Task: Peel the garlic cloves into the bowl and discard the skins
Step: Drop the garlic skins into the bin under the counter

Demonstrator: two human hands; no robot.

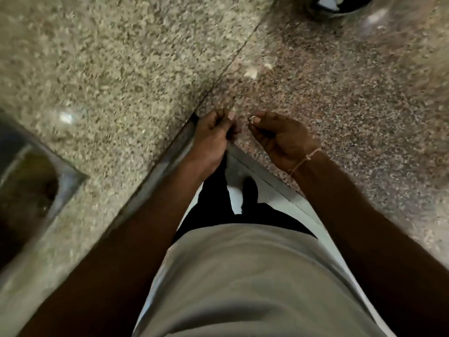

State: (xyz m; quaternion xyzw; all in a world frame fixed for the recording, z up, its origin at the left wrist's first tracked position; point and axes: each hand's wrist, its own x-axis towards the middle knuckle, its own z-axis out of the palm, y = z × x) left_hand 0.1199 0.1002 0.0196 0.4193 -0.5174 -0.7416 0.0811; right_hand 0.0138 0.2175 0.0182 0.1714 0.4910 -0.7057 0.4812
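Observation:
Over the inner corner of the granite counter [340, 105], my right hand [279, 139] pinches a small pale bit of garlic [253, 119] between thumb and fingertips. Just left of it, my left hand [215, 135] has its fingers curled; whether they hold anything is hidden. Two pale garlic pieces [251, 73] lie on the counter beyond the hands. A dark bowl [340, 3] with white bits inside shows at the top edge, cut off by the frame. The picture is blurred.
A steel sink [29, 181] is set into the counter at the left. The counter's two slabs meet at a seam [230, 62] running up from the corner. My torso and legs fill the lower middle, over a light floor [237, 198].

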